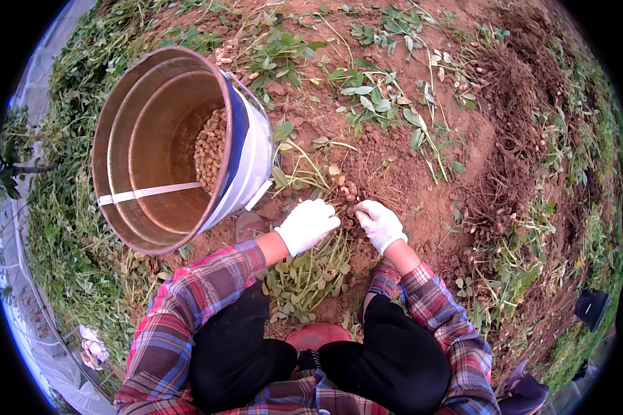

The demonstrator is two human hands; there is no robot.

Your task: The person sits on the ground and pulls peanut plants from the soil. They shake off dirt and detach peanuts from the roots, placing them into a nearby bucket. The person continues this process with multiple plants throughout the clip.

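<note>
Between my knees lies a pulled peanut plant (311, 280), its leaves towards me and its roots pointing away. My left hand (308, 226), in a white knit glove, is curled over the stems close to the roots; its fingertips are turned down, so its hold is hidden. At the root end my right hand (380, 224), gloved too, has thumb and fingers pinched together among the roots and pods. Several peanut pods (349, 190) show just beyond my hands. A tilted metal bucket (150, 124) at the left holds a heap of peanuts (211, 150).
A long row of uprooted peanut plants (514, 129) with dirty roots runs along the right. Loose leafy stems (379, 101) lie on reddish soil (301, 114) ahead. Green vines (78, 207) cover the left side, beside plastic sheeting (78, 384). A red seat (317, 336) is under me.
</note>
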